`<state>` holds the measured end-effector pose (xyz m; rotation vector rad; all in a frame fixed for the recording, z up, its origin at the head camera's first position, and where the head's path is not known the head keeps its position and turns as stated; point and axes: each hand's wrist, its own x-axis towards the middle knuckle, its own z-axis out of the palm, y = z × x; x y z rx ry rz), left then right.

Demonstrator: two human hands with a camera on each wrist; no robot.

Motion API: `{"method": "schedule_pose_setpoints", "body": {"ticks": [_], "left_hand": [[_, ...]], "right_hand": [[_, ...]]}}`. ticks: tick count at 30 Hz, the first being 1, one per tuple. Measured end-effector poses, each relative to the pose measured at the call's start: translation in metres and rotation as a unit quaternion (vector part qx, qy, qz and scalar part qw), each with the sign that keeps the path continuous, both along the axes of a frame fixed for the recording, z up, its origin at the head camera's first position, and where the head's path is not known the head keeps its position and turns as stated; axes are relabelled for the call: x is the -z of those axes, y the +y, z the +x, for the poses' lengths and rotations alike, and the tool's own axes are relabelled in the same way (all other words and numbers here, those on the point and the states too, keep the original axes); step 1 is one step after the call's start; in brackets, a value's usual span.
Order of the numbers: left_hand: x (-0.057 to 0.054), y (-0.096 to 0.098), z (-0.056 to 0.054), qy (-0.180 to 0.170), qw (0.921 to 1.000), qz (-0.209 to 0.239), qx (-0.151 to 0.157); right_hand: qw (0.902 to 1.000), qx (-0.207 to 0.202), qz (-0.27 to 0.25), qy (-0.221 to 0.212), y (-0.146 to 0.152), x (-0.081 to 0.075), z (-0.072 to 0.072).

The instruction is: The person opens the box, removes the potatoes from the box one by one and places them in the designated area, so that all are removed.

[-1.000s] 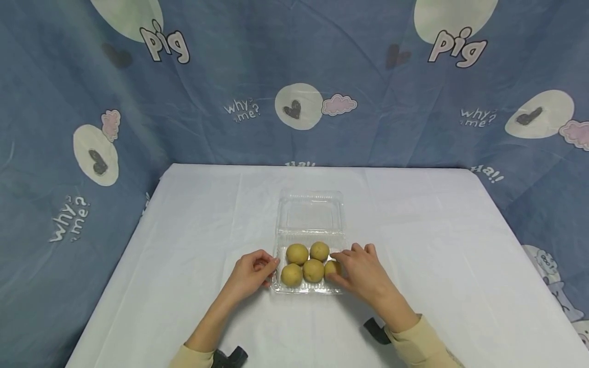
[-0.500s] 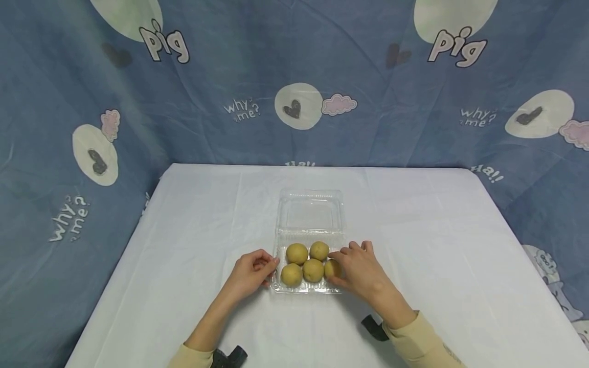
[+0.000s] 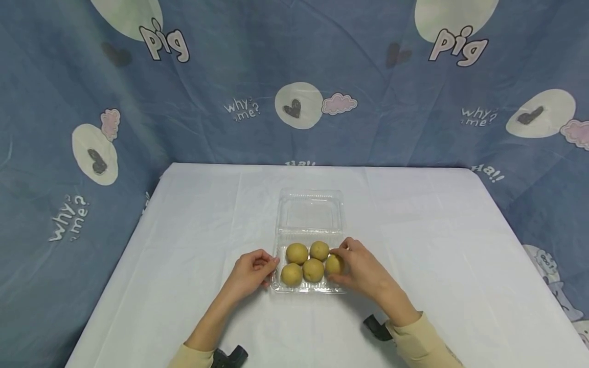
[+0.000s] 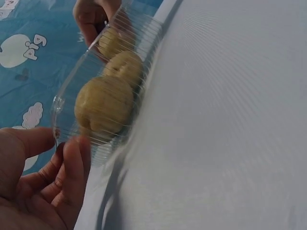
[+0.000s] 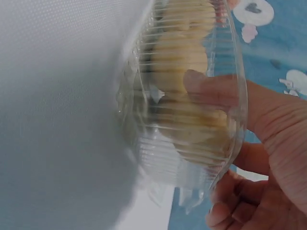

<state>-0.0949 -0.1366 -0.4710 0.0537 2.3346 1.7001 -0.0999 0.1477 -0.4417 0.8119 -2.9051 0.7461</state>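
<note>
A clear plastic clamshell box (image 3: 310, 212) lies with its lid folded back; its base holds several round yellow fruits (image 3: 313, 271), looking like small pears. My left hand (image 3: 250, 272) pinches the box's left rim between thumb and fingers, as the left wrist view shows beside a fruit (image 4: 104, 103). At the right end of the front row, my right hand (image 3: 365, 271) grips a fruit (image 3: 334, 265) with thumb and index finger. In the right wrist view the thumb reaches over the rim onto this fruit (image 5: 201, 141), partly blurred behind the ribbed wall.
The box rests on a table (image 3: 207, 204) covered by a white cloth. A blue printed curtain (image 3: 198, 128) hangs behind and beside it. Black wrist devices (image 3: 230, 357) sit at both forearms, by the sleeves.
My right fingers have closed in around the right-hand fruit, which has shifted slightly to the right and shows more. The left hand stays at the rim.
</note>
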Motion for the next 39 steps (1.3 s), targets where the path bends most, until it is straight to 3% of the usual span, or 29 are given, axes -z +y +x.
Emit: {"method": "schedule_pose_setpoints", "body": {"ticks": [5, 17, 28, 39], "left_hand": [[-0.001, 0.001, 0.0, -0.024, 0.9995, 0.019, -0.009], [0.0, 0.002, 0.0, -0.025, 0.9993, 0.028, -0.008], [0.002, 0.002, 0.001, -0.035, 0.9984, 0.042, -0.013], [0.002, 0.002, 0.001, -0.04, 0.9981, 0.043, -0.018]], "right_hand": [[0.9991, 0.006, -0.042, -0.01, 0.005, 0.003, 0.0], [0.9938, 0.001, -0.109, -0.022, 0.008, 0.005, -0.001], [0.9709, -0.03, -0.232, -0.052, 0.012, 0.006, -0.006], [0.9509, 0.036, -0.262, -0.161, 0.014, 0.005, -0.005]]}}
